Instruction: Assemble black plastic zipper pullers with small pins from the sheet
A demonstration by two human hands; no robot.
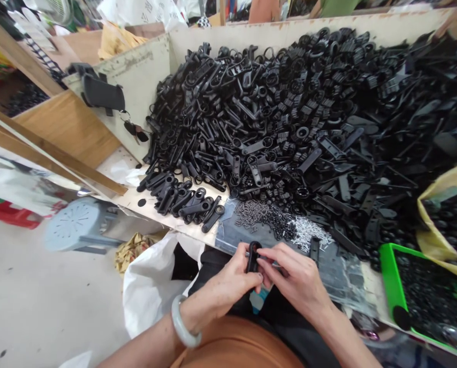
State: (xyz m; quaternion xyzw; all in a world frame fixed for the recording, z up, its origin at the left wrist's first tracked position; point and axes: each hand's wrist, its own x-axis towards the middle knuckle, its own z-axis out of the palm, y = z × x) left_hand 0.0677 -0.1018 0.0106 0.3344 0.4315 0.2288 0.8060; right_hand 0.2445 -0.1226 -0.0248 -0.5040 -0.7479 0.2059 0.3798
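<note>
My left hand [234, 278], with a pale bangle [184, 322] on its wrist, is closed around a black plastic part [253, 255] with a rounded ring end. From the other side, the fingers of my right hand [297, 268] are pinched at the same part, near its upper end. Whether they also hold something small is hidden. Just beyond my hands, small dark pieces [253, 214] and shiny silver pins [309, 230] lie in loose heaps on a clear plastic sheet [228, 237]. Several similar black parts [190, 202] are set out on the bench to the left.
A big mound of black plastic parts [251, 112] fills the bench behind. To the right stand a green tray [389, 271] of small black pieces and a yellow bag [428, 204]. A white sack [144, 291] hangs below the bench edge, near a blue stool [75, 225].
</note>
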